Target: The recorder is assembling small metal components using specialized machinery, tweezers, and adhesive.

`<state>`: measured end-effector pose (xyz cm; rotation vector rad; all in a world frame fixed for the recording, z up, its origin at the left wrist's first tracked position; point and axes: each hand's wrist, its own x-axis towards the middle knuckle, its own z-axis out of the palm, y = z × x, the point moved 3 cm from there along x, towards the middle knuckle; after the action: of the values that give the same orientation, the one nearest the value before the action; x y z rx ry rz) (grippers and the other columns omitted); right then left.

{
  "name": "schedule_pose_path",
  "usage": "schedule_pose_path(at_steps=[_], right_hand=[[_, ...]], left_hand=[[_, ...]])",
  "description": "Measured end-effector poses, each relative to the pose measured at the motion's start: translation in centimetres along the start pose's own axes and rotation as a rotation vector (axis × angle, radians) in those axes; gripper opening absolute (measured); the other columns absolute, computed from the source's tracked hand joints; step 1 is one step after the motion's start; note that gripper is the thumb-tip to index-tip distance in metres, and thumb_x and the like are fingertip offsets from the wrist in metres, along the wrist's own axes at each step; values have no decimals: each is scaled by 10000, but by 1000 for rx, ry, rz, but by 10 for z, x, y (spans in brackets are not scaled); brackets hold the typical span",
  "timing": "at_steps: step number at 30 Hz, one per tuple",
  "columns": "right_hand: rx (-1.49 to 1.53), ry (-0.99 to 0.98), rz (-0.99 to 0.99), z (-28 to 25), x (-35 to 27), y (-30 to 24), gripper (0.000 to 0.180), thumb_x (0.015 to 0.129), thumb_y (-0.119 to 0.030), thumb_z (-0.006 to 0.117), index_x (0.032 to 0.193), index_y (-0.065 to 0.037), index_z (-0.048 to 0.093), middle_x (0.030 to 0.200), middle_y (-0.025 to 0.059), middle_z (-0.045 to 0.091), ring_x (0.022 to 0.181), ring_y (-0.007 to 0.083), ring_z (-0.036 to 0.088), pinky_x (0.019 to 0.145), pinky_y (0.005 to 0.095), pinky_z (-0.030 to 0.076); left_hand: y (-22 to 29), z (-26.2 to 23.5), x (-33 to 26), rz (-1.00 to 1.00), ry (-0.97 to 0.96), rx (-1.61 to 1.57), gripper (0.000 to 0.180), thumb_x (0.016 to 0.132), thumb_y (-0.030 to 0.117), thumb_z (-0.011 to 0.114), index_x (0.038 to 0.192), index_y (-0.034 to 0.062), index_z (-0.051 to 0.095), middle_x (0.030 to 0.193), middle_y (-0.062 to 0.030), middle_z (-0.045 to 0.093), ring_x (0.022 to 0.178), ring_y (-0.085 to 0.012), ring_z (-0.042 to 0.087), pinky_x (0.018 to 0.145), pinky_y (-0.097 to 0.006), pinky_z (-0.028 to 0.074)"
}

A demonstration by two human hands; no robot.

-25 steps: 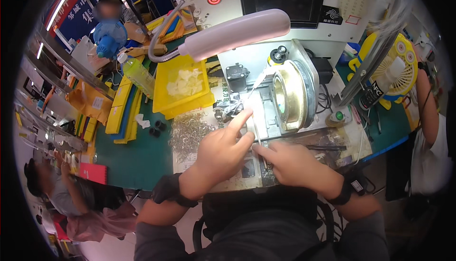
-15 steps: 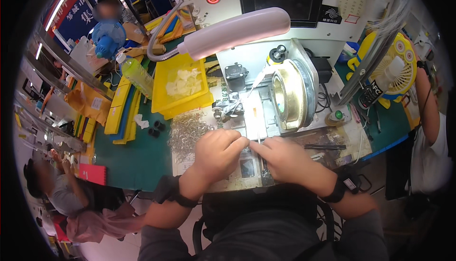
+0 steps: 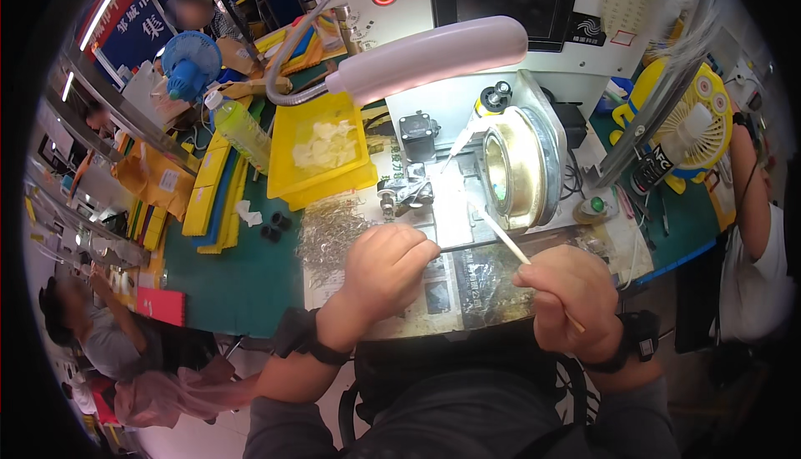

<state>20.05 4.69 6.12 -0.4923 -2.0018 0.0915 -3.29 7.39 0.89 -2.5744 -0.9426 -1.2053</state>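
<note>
My right hand is closed around a thin pale wooden stick. The stick's far tip points up and left into the bright patch beside a gold-coloured ring wheel, and its other end sticks out below my fingers. Whether the tip touches anything is lost in the glare. At the front edge of the lit work plate, my left hand is closed in a pinch. What its fingertips hold, if anything, is too small to tell. Left of the plate is a small metal fixture.
A pink-white lamp hangs over the machine. Tangled metal wire pieces lie left of my left hand. Behind them stands a yellow tray with pale pieces. A bottle, a yellow fan and a small jar stand around.
My right hand has drawn away from my left fingertips, moving right and toward me, and now shows the wooden stick in its grip. My left hand stays nearly in place.
</note>
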Motion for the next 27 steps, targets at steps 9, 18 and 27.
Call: schedule_pose_path(at_steps=[9,18,27], right_hand=[[23,64,-20,9,15,7,135,856,3,650,976,57,679,749,143,647,582,277,614,498,346,466],[10,-93,80,30,-25,20,206,827,-59,692,1017,17,676,773,106,642,627,283,617,559,359,476],[-279,-281,462,-21,-79,63,394,761,-218,788,1065,-5,656,963,177,683,895,339,662,797,417,511]], left_hand=[[2,0,2,-4,8,10,255,645,-31,687,878,66,650,800,-70,617,718,-265,616,625,-366,456],[2,-1,4,-12,0,-1,246,654,-38,682,873,69,653,800,-67,621,730,-264,621,635,-367,461],[-2,-5,0,-9,-11,6,266,632,-36,687,871,78,655,810,-63,620,749,-263,628,663,-369,468]])
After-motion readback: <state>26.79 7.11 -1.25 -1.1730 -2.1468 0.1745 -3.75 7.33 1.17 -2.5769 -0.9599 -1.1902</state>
